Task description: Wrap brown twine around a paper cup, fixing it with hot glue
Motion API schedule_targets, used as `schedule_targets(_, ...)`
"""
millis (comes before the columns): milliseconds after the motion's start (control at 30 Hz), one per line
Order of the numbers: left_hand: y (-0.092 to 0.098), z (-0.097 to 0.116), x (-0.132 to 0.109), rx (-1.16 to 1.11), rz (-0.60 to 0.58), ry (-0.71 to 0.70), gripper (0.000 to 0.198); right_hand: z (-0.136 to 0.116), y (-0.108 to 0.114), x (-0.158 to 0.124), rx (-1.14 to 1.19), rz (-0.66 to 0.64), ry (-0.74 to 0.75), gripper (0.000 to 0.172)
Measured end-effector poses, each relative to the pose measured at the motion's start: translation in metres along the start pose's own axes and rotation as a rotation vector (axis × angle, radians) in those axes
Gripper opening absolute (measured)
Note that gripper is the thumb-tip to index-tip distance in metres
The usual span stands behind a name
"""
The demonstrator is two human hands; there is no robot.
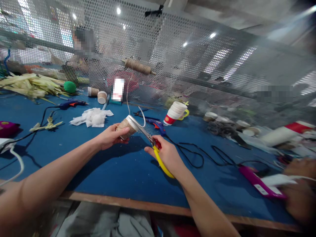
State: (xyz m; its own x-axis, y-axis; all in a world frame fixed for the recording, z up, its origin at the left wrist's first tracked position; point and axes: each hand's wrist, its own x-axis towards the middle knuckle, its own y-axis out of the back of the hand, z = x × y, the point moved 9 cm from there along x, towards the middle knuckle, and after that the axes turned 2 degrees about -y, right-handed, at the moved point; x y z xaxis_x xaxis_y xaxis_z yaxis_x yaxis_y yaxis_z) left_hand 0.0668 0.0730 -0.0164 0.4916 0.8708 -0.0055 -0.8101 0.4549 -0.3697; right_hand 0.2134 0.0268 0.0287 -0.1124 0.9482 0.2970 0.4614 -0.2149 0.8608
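My left hand (110,136) is wrapped round a small paper cup (127,127) covered in brown twine, tilted with its white rim up and to the right. A thin white strip (144,121) curls away from that rim. My right hand (169,154) grips scissors (160,159) with yellow and red handles. Their blades reach up to the cup's rim; whether they are closed on the paper I cannot tell. A strand of twine (127,95) runs from behind the cup up to a twine roll (138,66) on the mesh panel.
Behind the cup lie a blue glue gun (159,126) and stacked paper cups (175,113). White tissue (93,117), a phone (118,88) and two wrapped cups (102,97) are left of it. A purple power strip (259,182) lies right, beside another person's arm (300,194).
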Motion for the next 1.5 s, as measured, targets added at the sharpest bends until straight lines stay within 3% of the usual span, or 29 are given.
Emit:
schedule_targets(300, 0.007, 0.002, 0.002, -0.022, 0.048, -0.035, 0.036, 0.000, 0.002, -0.001, -0.020, 0.002, -0.005, 0.042)
schedule_targets(500, 0.007, -0.002, 0.005, -0.103, -0.009, 0.003, 0.038, 0.002, 0.004, 0.000, -0.026, 0.025, -0.004, 0.042)
schedule_targets(733, -0.003, -0.002, 0.001, 0.009, -0.061, 0.002, 0.038, 0.002, -0.001, 0.002, -0.015, 0.027, 0.043, 0.047)
schedule_targets(1367, 0.008, 0.002, 0.003, 0.103, 0.046, -0.055, 0.040, -0.002, 0.006, -0.002, -0.055, 0.054, 0.025, 0.042)
schedule_targets(1500, 0.004, -0.001, 0.002, -0.027, -0.037, -0.008, 0.043, -0.003, 0.007, -0.001, -0.037, 0.057, 0.010, 0.041)
